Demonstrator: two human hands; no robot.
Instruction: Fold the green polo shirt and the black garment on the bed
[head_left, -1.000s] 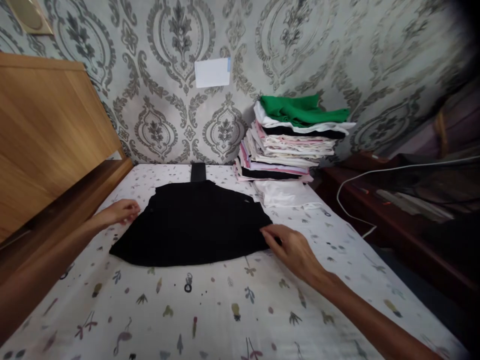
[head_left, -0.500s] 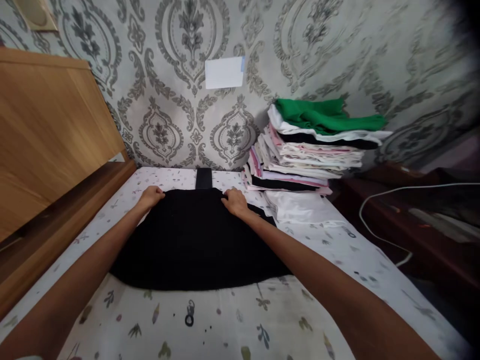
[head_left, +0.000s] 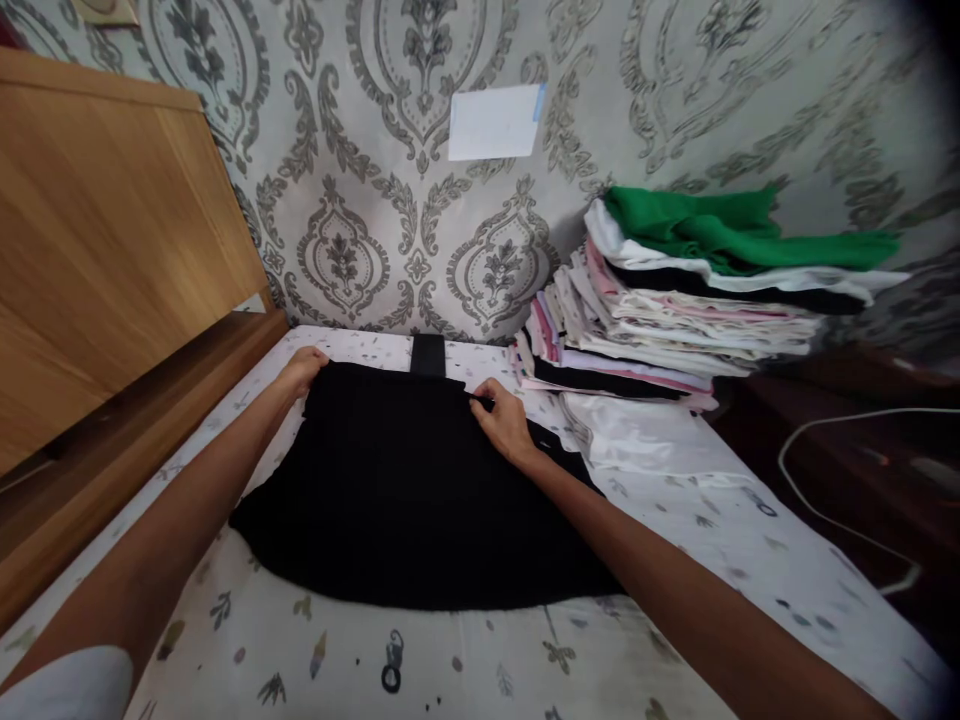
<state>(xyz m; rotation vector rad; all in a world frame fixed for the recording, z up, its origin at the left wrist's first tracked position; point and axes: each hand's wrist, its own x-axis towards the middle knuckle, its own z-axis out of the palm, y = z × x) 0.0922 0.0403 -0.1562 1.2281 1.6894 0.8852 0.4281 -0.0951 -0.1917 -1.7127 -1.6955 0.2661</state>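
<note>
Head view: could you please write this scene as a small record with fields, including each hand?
Left hand: fingers pinching the far left corner of the black garment
Right hand: fingers pinching its far edge, further right
Garment state: spread on the patterned sheet
Right side: stack of clothes, green cloth on top
Near the stack's base: white cloth
Beyond the garment: dark strip

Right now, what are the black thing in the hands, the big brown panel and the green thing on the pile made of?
Black garment: cloth, dull finish, perhaps cotton or a knit; its edges look thin and limp.
Brown panel: wood or wood-look board, smooth; faint grain lines show.
Green piece: fabric too, matte, rumpled in soft folds; I can't tell which fibre.
</note>
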